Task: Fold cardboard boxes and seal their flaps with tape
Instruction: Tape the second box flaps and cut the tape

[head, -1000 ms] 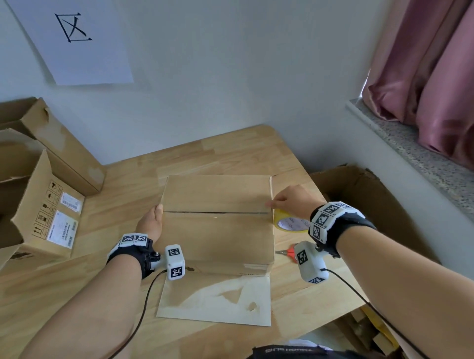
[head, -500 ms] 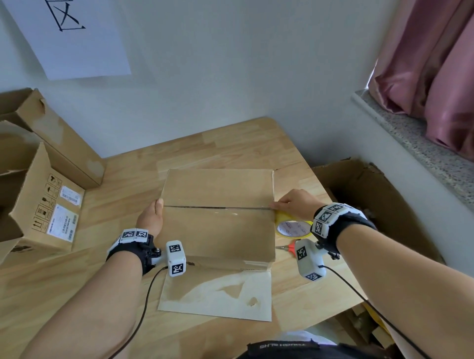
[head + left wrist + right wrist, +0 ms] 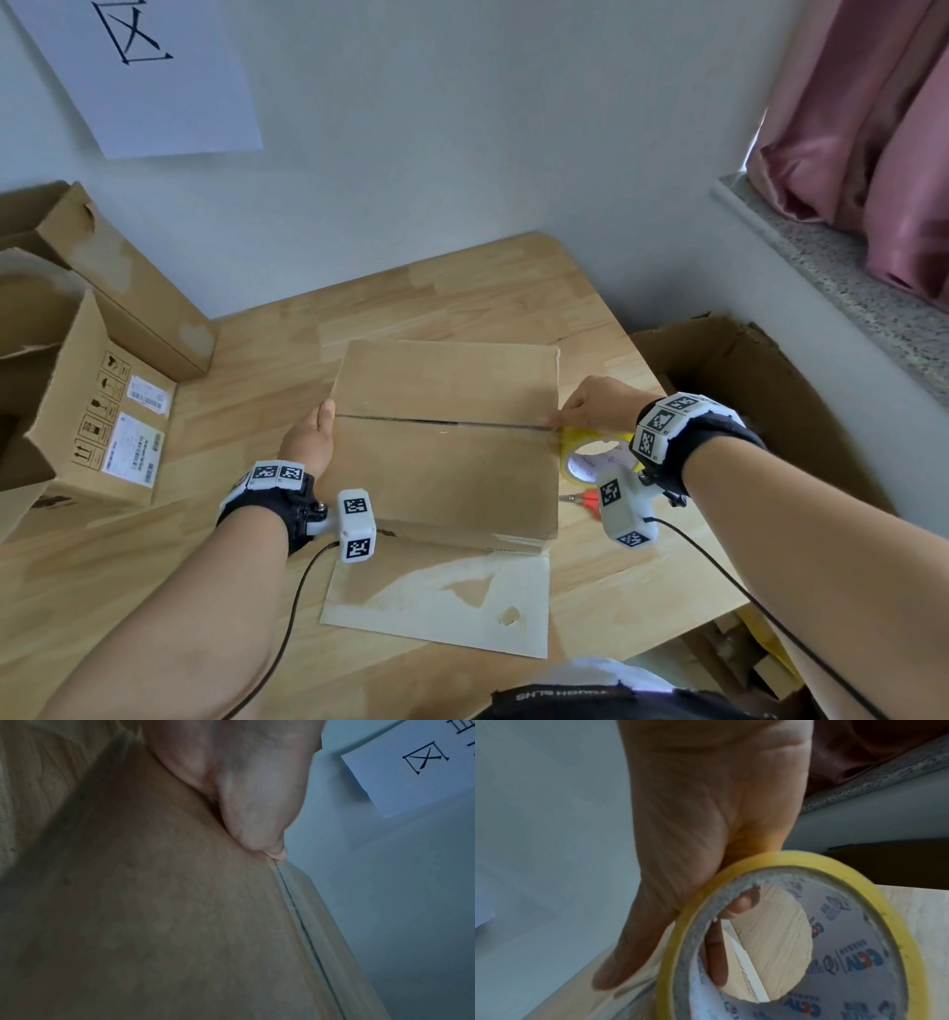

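Observation:
A brown cardboard box point(image 3: 447, 462) stands on the wooden table point(image 3: 462, 288), its two top flaps closed along a middle seam. My left hand point(image 3: 310, 437) rests against the box's left side, with the thumb point(image 3: 252, 801) pressed on the seam's left end. At the seam's right end, my right hand point(image 3: 595, 406) grips a yellow-rimmed tape roll point(image 3: 567, 452), a finger hooked through its core point(image 3: 834, 933). The roll hangs just past the box's right edge. A clear strip seems to run from the roll under the thumb point(image 3: 618, 963).
A flat pale flap point(image 3: 441, 596) lies on the table in front of the box. Red-handled scissors point(image 3: 585, 499) lie under my right wrist. Labelled open boxes point(image 3: 102, 411) stand at the left. A large open carton point(image 3: 744, 401) sits off the table's right edge.
My right hand has sunk slightly with the tape roll at the box's right edge, so more of the roll shows. The left hand has stayed in place.

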Demonstrator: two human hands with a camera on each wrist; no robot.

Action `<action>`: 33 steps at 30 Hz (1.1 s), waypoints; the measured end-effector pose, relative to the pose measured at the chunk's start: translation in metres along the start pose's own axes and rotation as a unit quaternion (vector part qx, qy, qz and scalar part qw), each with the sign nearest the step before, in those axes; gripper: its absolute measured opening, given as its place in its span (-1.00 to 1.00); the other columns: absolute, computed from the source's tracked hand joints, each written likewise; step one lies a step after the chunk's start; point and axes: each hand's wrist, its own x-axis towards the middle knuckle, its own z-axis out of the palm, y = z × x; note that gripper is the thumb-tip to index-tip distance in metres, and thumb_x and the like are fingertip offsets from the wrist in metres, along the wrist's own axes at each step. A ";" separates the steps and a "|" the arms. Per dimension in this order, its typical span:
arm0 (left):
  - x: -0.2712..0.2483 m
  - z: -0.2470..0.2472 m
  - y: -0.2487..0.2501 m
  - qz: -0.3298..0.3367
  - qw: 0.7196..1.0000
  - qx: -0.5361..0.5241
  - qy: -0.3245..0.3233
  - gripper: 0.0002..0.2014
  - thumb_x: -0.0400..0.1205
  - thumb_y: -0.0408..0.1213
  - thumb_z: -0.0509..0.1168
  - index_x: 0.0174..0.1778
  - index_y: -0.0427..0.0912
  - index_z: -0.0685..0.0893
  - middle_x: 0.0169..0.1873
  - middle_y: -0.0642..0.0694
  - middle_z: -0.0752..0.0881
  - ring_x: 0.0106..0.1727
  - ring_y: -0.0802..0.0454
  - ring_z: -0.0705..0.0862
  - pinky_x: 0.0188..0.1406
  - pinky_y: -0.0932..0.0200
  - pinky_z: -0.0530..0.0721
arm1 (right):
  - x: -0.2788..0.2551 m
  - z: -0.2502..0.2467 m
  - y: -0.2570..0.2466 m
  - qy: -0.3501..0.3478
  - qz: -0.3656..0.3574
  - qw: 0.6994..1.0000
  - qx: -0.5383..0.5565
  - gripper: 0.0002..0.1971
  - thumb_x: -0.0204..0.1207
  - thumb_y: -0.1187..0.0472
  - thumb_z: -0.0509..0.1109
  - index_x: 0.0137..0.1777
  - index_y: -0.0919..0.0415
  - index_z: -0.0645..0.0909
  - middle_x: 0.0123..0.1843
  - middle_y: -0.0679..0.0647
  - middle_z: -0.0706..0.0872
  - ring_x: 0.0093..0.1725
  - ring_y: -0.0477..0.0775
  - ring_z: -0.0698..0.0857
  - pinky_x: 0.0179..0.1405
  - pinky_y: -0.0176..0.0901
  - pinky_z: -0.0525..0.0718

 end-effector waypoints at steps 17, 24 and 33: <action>-0.003 0.001 0.000 0.001 1.000 0.016 -0.013 -0.44 0.77 0.02 -0.20 0.59 -0.21 0.31 0.55 -0.23 0.38 0.54 -0.22 0.35 0.46 0.00 0.29 | -0.002 0.002 0.011 0.067 -0.022 0.998 -0.001 -0.42 0.29 -0.27 0.51 -0.29 0.36 0.73 -0.49 0.06 0.50 -0.45 0.05 0.41 -0.40 -0.16 0.40; -0.005 0.003 0.001 0.006 1.000 0.019 -0.010 -0.46 0.78 0.00 -0.19 0.59 -0.22 0.32 0.55 -0.23 0.37 0.55 -0.22 0.35 0.46 0.02 0.28 | -0.004 0.004 0.014 0.072 -0.034 0.997 -0.006 -0.60 0.32 -0.26 0.49 -0.25 0.10 0.82 -0.34 0.08 0.74 -0.33 0.03 0.60 -0.22 -0.04 0.67; -0.003 0.003 0.000 0.012 1.000 0.019 -0.007 -0.45 0.78 -0.01 -0.17 0.59 -0.25 0.32 0.55 -0.25 0.37 0.55 -0.23 0.34 0.50 0.00 0.26 | -0.007 0.011 0.017 0.072 -0.042 0.997 0.001 -0.63 0.41 -0.19 0.47 -0.11 0.12 0.82 -0.24 0.05 0.76 -0.27 -0.02 0.62 -0.21 -0.12 0.63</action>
